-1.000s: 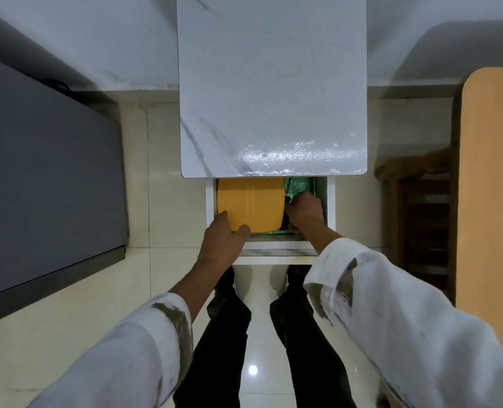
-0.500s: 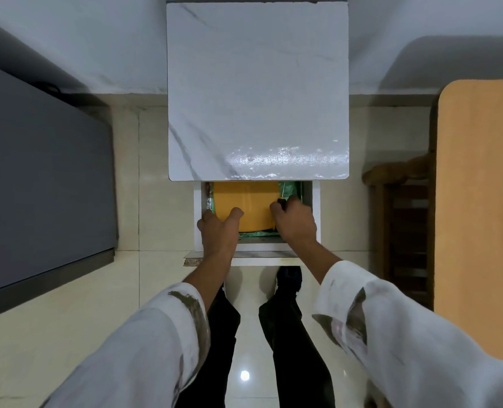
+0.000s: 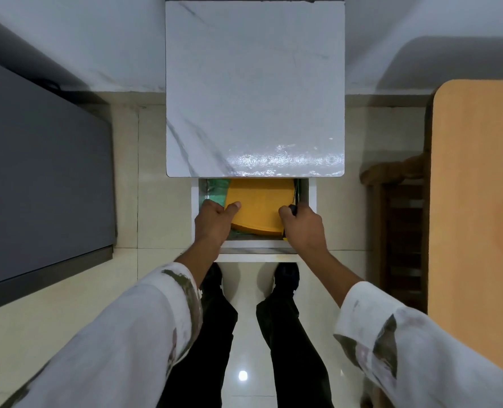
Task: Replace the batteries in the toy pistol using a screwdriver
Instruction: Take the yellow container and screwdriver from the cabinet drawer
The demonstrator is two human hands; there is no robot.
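1. Noted marble-topped bench; found its drawer pulled out below the near edge, toward the person.
2. Logged in the drawer a flat orange box filling most of the space, near edge seemingly raised; glimpsed green packaging along the left wall beside it. Saw no toy pistol anywhere; could not tell whether hidden under the box.
3. Judged step in hand: fetching tool and parts from the drawer. To do well: lift the box only enough to clear whatever lies beneath, keep it steady against the left wall, then draw the tool straight up along the right wall without snagging.
4. Recorded left hand closed on the box's near left corner, thumb pressed flat on top, with fingers hidden beneath.
5. Recorded right hand curled tight round a slim dark-handled item, with a yellow end showing below the palm; took it for the screwdriver, unconfirmed.
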